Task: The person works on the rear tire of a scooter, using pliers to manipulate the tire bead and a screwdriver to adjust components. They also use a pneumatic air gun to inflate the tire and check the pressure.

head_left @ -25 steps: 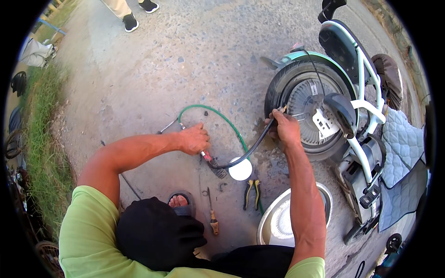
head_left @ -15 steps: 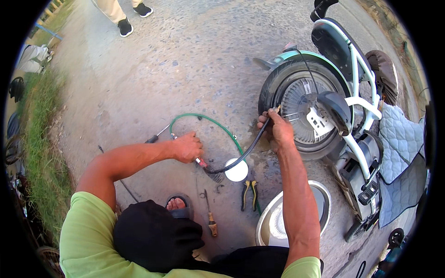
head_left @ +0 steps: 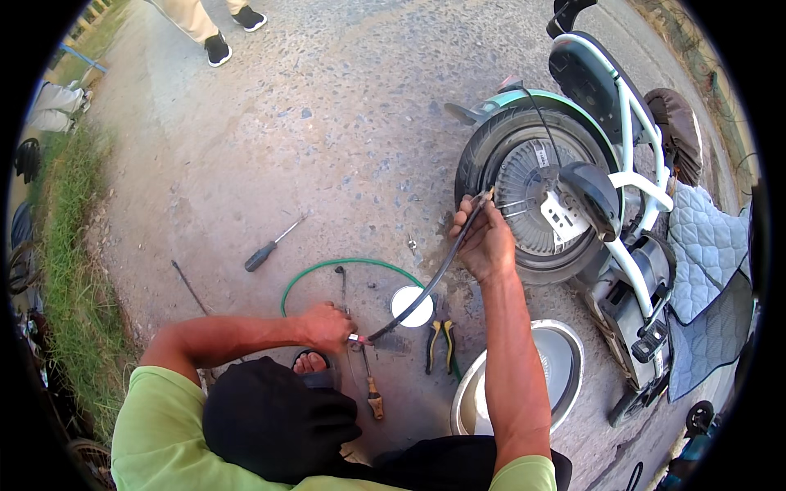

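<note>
My left hand [head_left: 327,326] is closed round the dark hose's near end, at a fitting with a red and white collar [head_left: 359,338]. A thin green hose [head_left: 360,261] loops across the ground from beside this hand. The dark hose [head_left: 442,272] runs up to the right, where my right hand [head_left: 489,245] pinches its other end. Its brass-coloured tip [head_left: 490,193] is at the inner rim of a scooter wheel [head_left: 524,196] with a black tyre; the exact contact is hidden. The mint-and-white scooter [head_left: 634,139] lies on its side.
Pliers [head_left: 440,342], a white disc [head_left: 412,306], a dark-handled screwdriver [head_left: 260,256], an orange-handled screwdriver [head_left: 374,398] and a thin rod [head_left: 190,286] lie on the ground. An oval basin [head_left: 575,352] stands by my right forearm. A person's shoes [head_left: 219,51] show at top left.
My left hand has moved down and slightly left with the hose's near end, and the green loop has shifted with it. My right hand stays at the wheel.
</note>
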`<action>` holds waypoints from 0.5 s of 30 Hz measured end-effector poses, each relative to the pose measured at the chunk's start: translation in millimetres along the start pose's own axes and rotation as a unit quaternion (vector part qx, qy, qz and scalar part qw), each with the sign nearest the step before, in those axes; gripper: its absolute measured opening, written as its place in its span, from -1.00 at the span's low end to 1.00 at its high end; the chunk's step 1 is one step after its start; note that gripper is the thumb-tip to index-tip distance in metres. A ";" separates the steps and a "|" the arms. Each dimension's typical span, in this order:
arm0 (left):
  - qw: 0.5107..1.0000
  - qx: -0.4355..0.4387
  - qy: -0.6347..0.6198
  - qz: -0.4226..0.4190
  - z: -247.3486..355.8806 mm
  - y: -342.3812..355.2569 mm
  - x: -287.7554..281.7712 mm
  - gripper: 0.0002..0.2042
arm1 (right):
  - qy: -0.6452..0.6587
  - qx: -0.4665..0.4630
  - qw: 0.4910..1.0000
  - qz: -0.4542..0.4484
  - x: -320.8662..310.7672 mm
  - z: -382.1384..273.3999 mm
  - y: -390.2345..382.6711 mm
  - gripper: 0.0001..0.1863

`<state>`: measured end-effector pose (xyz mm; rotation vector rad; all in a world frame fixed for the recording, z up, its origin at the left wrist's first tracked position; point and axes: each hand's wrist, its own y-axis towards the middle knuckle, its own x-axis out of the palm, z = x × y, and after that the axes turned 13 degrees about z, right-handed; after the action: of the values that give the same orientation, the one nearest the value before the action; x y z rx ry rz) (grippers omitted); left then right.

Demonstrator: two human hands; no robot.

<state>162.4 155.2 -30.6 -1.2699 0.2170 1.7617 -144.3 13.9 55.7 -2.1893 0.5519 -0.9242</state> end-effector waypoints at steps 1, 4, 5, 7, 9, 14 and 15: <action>1.000 0.000 -0.006 0.008 4.1 1.0 3.7 -0.76 | 0.010 0.002 1.000 -0.004 -2.7 1.4 3.2 -0.59; 1.000 -0.029 0.001 0.012 12.2 6.7 10.1 -0.74 | 0.044 0.016 0.998 -0.036 -7.5 4.0 10.0 -0.59; 0.999 -0.034 0.005 0.009 14.2 8.1 10.7 -0.73 | 0.051 0.016 0.998 -0.037 -8.2 4.7 10.4 -0.59; 0.999 -0.045 0.014 0.002 17.0 10.6 10.8 -0.71 | 0.066 0.016 0.997 -0.040 -9.2 6.1 10.4 -0.60; 0.998 -0.032 0.012 0.045 19.2 10.4 8.4 -0.72 | 0.070 0.005 0.997 -0.033 -7.9 6.9 10.7 -0.61; 0.996 -0.049 0.018 0.068 21.0 9.3 16.6 -0.72 | 0.081 -0.002 0.997 -0.015 -2.0 9.4 8.4 -0.62; 0.996 -0.051 0.029 0.063 20.8 9.4 19.0 -0.69 | 0.084 -0.003 0.996 -0.012 -2.6 10.3 8.7 -0.62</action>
<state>140.9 173.4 -40.1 -1.4087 0.2482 1.8633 -139.3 14.0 43.0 -2.1407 0.6089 -1.1293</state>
